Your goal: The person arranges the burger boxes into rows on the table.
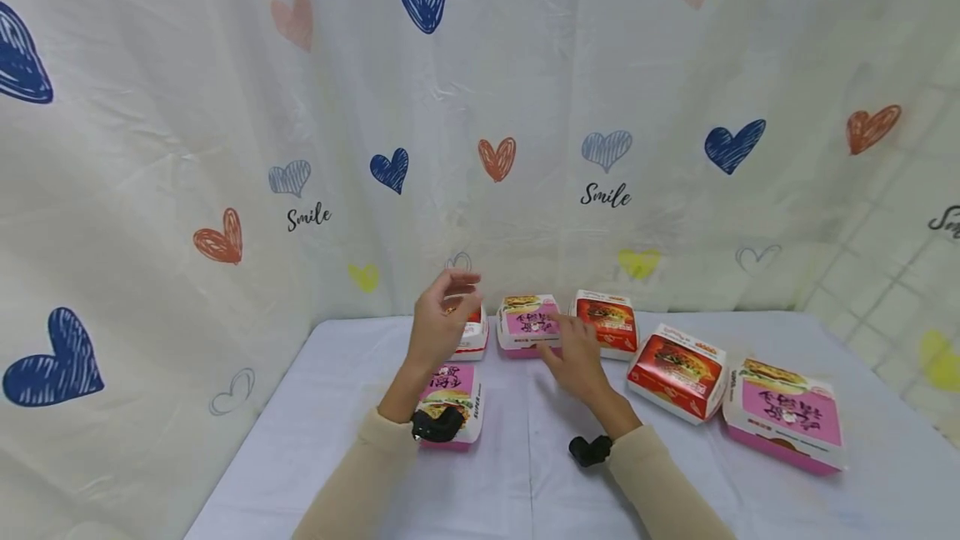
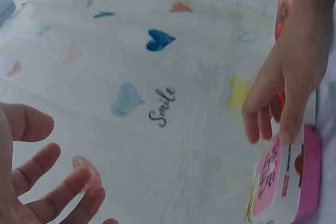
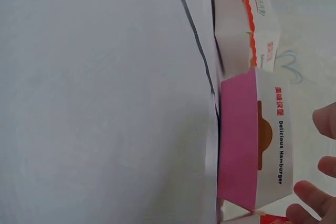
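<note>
My left hand [image 1: 441,319] is raised in front of a red-and-white burger box [image 1: 471,347] at the back left, covering part of it; its fingers [image 2: 63,192] are spread around nothing. Below its wrist lies a pink-and-white burger box [image 1: 453,386], half hidden by the forearm. The right hand [image 1: 576,357] hovers over the right side of another pink-and-white burger box [image 1: 522,325] in the back row, fingers loosely spread. In the right wrist view, fingertips [image 3: 310,195] are close to the top edge of that box, whose side [image 3: 239,145] faces the camera.
Beside the right hand stands a red burger box [image 1: 611,323]. Further right are a second red box [image 1: 678,373], set at an angle, and a large pink-and-white box [image 1: 787,415] against it. A curtain with hearts [image 1: 525,223] hangs behind the white-covered table [image 1: 555,490].
</note>
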The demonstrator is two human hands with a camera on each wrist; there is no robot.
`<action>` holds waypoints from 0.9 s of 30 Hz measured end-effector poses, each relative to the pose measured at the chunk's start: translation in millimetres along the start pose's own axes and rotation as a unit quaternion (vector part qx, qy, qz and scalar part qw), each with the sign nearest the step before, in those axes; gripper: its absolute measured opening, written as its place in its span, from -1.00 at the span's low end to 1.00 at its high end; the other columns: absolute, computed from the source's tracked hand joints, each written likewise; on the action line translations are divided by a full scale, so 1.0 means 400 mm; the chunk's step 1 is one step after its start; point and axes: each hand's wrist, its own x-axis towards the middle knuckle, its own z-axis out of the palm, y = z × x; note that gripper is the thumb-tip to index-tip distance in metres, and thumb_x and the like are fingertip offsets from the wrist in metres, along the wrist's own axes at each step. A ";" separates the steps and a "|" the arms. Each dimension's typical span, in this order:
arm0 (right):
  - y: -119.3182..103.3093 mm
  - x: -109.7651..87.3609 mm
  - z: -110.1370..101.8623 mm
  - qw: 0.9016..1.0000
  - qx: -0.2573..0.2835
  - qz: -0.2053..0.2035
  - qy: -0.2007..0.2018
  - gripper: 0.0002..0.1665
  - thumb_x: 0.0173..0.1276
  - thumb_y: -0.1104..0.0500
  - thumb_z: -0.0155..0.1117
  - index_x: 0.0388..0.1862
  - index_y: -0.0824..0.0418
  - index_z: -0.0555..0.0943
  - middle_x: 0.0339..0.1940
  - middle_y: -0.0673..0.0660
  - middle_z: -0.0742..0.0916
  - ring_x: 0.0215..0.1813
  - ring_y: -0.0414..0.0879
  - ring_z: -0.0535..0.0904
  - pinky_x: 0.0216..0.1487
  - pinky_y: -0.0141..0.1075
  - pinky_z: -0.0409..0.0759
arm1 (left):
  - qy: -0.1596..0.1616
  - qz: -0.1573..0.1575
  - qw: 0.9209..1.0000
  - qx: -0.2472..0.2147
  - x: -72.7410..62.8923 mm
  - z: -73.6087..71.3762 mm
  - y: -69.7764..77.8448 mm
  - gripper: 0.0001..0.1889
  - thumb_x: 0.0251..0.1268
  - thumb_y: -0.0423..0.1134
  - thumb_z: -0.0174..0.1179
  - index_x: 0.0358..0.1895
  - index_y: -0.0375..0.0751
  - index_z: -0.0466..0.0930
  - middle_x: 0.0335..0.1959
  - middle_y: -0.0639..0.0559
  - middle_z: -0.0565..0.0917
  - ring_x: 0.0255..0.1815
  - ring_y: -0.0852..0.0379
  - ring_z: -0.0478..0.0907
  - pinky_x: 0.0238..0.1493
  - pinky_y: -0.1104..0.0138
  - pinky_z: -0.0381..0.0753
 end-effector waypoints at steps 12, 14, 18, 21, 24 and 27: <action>0.016 -0.001 0.005 0.998 -0.054 0.025 -0.016 -0.08 0.38 0.03 0.38 0.59 0.24 0.19 0.49 0.43 0.34 0.43 0.37 0.15 0.45 0.34 0.12 | 0.107 -0.096 0.990 0.014 -0.037 0.252 -0.049 -0.67 0.34 -0.24 0.27 0.12 -0.20 0.59 0.08 -0.15 0.66 0.14 -0.18 0.58 0.16 -0.04 0.52; 0.018 -0.001 0.006 0.998 -0.063 0.026 -0.017 -0.06 0.36 0.02 0.40 0.59 0.24 0.20 0.50 0.43 0.34 0.41 0.36 0.18 0.43 0.33 0.14 | 0.121 -0.108 0.986 0.029 -0.038 0.279 -0.075 -0.66 0.33 -0.24 0.27 0.13 -0.21 0.58 0.12 -0.20 0.63 0.17 -0.19 0.55 0.18 -0.05 0.50; 0.021 -0.001 0.004 0.997 -0.071 0.034 -0.023 -0.03 0.35 0.02 0.41 0.60 0.23 0.18 0.50 0.45 0.34 0.41 0.38 0.19 0.41 0.33 0.18 | 0.134 -0.150 0.977 0.068 -0.043 0.319 -0.123 -0.57 0.33 -0.22 0.27 0.23 -0.25 0.53 0.19 -0.27 0.56 0.23 -0.18 0.48 0.23 -0.07 0.45; 0.023 -0.001 0.001 0.996 -0.070 0.041 -0.029 -0.02 0.35 0.02 0.41 0.61 0.25 0.16 0.50 0.47 0.33 0.44 0.41 0.20 0.41 0.34 0.19 | 0.128 -0.177 0.972 0.086 -0.050 0.336 -0.149 -0.48 0.34 -0.21 0.27 0.32 -0.30 0.47 0.29 -0.32 0.48 0.33 -0.24 0.40 0.34 -0.13 0.37; 0.028 0.000 -0.001 0.996 -0.071 0.044 -0.034 -0.01 0.37 0.02 0.40 0.61 0.28 0.14 0.51 0.49 0.33 0.47 0.45 0.23 0.42 0.38 0.20 | 0.114 -0.194 0.970 0.098 -0.057 0.347 -0.170 -0.39 0.34 -0.18 0.26 0.41 -0.33 0.39 0.41 -0.38 0.38 0.45 -0.32 0.29 0.45 -0.20 0.25; 0.034 0.003 -0.005 0.995 -0.070 0.049 -0.044 0.01 0.40 0.01 0.38 0.63 0.31 0.09 0.52 0.50 0.31 0.50 0.46 0.24 0.45 0.41 0.17 | 0.098 -0.207 0.968 0.103 -0.059 0.352 -0.185 -0.30 0.33 -0.15 0.24 0.48 -0.34 0.31 0.48 -0.45 0.29 0.52 -0.38 0.20 0.50 -0.23 0.15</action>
